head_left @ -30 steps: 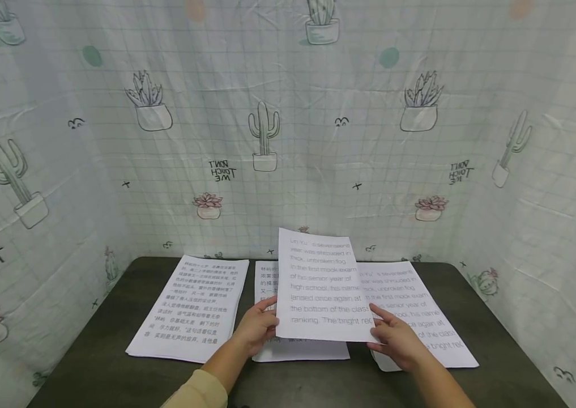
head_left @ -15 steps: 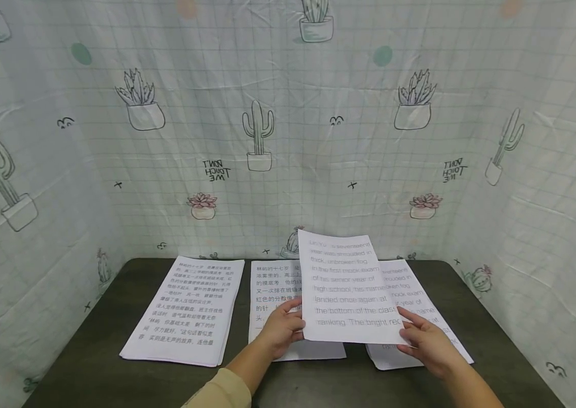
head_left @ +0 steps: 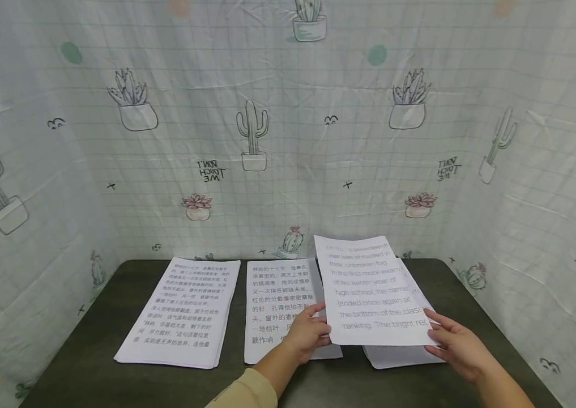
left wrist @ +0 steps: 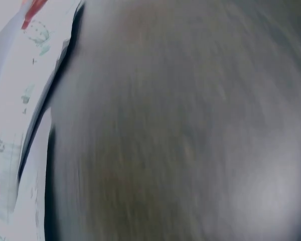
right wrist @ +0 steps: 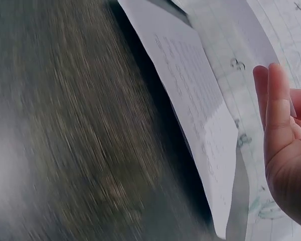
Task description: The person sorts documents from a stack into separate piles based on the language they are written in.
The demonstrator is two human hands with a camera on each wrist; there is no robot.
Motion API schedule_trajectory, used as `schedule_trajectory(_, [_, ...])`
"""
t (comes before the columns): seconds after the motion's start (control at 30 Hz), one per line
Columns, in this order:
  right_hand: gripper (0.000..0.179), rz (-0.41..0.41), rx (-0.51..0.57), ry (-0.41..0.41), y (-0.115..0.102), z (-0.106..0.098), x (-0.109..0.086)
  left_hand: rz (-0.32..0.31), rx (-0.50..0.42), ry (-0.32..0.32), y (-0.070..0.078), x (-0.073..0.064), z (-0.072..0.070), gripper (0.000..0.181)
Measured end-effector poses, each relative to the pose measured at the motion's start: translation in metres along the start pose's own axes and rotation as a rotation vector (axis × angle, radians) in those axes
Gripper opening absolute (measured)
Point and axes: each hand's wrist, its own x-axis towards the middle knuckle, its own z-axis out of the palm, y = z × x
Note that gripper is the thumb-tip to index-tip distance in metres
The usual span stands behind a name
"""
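A white sheet of paper point(head_left: 369, 294) printed with large English text is held up at a tilt over the right-hand paper stack point(head_left: 400, 358). My left hand point(head_left: 305, 334) pinches its lower left corner, while the lower right corner is pinched by my right hand point(head_left: 458, 343). Most of the right-hand stack lies hidden behind the sheet; its near edge shows below. In the right wrist view, the thumb and fingers of my right hand point(right wrist: 286, 135) are at the sheet's edge, with a printed stack point(right wrist: 190, 95) below on the table. The left wrist view catches only a sliver of finger.
Two more stacks, printed with Chinese text, lie on the dark table point(head_left: 94, 340): one in the middle point(head_left: 272, 300) and one at the left point(head_left: 180, 311). A pale curtain point(head_left: 288, 141) with drawn cacti closes off the back and both sides.
Both hands have carried the sheet to the right, from over the middle stack to over the right one. The middle stack's text now shows. The view has turned slightly right.
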Motion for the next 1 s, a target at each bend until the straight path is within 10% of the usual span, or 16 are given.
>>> schedule_trajectory(0.37, [0.050,-0.059,0.067,-0.107,0.005,-0.034,-0.008,0.000,0.052,0.005,-0.010,0.006,0.028,0.066])
schedule_trajectory(1.0, [0.047,0.012,0.045,-0.067,0.003,-0.060,-0.011,-0.029,0.112,0.086,-0.020,0.016,0.058,0.063])
